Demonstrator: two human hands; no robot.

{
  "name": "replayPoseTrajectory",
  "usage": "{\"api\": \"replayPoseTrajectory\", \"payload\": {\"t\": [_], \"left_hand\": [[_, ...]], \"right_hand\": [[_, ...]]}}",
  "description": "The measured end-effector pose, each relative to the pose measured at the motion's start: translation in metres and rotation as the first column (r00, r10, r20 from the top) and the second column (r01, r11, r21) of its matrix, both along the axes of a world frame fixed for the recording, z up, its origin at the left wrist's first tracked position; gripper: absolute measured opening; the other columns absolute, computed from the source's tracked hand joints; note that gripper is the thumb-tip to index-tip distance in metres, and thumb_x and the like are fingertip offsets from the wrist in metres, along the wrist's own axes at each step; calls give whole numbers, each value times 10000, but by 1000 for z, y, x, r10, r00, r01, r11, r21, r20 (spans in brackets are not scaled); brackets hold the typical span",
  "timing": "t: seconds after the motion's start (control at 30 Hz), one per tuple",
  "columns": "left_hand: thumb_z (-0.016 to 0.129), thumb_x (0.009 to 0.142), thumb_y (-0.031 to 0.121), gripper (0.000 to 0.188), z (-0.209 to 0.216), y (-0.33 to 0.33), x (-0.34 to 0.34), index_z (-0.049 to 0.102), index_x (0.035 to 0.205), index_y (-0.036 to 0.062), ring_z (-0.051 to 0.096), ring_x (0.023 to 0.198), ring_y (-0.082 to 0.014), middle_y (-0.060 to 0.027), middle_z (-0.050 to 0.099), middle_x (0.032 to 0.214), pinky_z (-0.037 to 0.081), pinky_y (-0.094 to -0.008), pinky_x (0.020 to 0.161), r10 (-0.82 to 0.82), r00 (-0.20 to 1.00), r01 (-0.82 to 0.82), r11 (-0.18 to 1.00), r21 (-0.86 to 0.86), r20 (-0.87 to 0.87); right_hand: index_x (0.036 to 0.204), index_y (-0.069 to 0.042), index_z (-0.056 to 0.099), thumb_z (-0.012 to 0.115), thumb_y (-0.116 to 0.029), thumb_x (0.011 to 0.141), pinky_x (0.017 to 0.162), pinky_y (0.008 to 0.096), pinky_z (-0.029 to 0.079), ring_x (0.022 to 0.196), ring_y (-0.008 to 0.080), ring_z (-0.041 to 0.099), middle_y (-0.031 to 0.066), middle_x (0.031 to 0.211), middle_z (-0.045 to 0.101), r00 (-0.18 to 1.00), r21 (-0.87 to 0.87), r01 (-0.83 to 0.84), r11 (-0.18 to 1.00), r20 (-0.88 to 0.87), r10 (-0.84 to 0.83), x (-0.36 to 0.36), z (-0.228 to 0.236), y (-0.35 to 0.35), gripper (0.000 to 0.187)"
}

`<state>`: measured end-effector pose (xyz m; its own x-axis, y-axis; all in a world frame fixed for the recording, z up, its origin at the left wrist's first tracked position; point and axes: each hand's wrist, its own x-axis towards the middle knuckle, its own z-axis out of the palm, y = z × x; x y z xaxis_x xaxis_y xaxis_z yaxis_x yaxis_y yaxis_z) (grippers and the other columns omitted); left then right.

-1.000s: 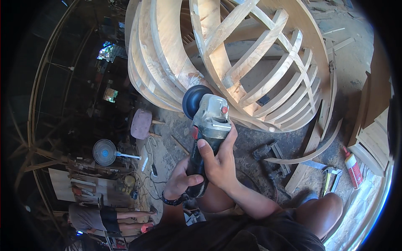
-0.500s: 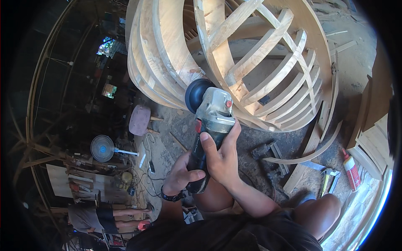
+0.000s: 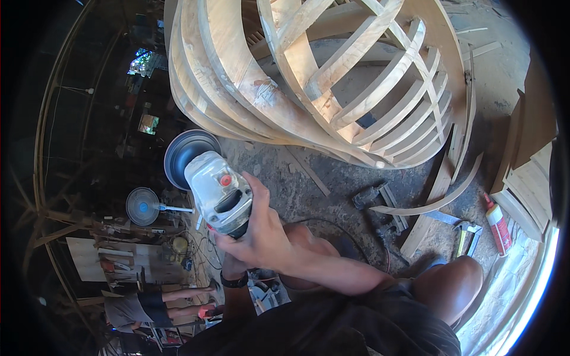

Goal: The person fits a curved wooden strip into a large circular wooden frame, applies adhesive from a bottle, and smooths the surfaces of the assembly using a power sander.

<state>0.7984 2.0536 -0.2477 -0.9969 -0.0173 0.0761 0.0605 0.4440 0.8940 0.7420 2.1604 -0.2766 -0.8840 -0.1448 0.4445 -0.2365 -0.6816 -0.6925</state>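
An angle grinder [image 3: 222, 193] with a round dark disc [image 3: 185, 159] is held up to the left of a curved wooden frame. My right hand [image 3: 261, 237] wraps round the grinder's body just behind its metal head. Below it, my left hand [image 3: 234, 267], with a dark band at the wrist, is closed at the tool's rear; its fingers are mostly hidden by my right hand. The slatted wooden frame [image 3: 237, 53] has bent ribs and crossing strips, with a whitish patch on one rib. The disc is apart from the wood.
On the floor at right lie a clamp-like metal tool [image 3: 386, 207], a curved wood strip [image 3: 442, 209], a hammer [image 3: 462, 237] and a red-and-white bottle [image 3: 499, 228]. A fan [image 3: 143, 206] stands at left. Another person [image 3: 139, 308] is at lower left. A cord [image 3: 338, 228] crosses the floor.
The grinder and both hands have swung left, away from the ribs, and the disc now faces up and left. The wooden frame sits slightly higher and further left in view.
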Motion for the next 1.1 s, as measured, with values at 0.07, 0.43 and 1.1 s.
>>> {"api": "replayPoseTrajectory", "payload": {"t": [0.07,0.43,1.1], "left_hand": [[738,772,263,608,-2,-2,3,496,1269,10,571,1030,-175,-60,568,1160,461,-319,913,18,1000,-18,1000,-9,-20],[711,779,247,548,-32,-19,21,506,1232,16,573,992,-182,-65,569,1133,466,-325,886,121,988,-124,992,-21,-95],[660,791,217,440,-151,-16,25,524,1164,28,576,924,-194,-74,571,1083,476,-336,837,197,964,-233,949,-213,-179]], "right_hand": [[1444,90,139,770,-170,788,888,515,516,996,544,612,401,1187,514,999,37,-15,999,-33,17,-1,-1,-4,946],[1358,74,386,702,-223,856,913,458,467,1058,441,556,269,1195,500,974,352,103,930,-224,-23,13,-37,-8,664],[917,4,532,597,-187,880,666,454,494,777,356,612,157,818,565,937,550,94,830,-332,113,27,-71,-13,205]]}}
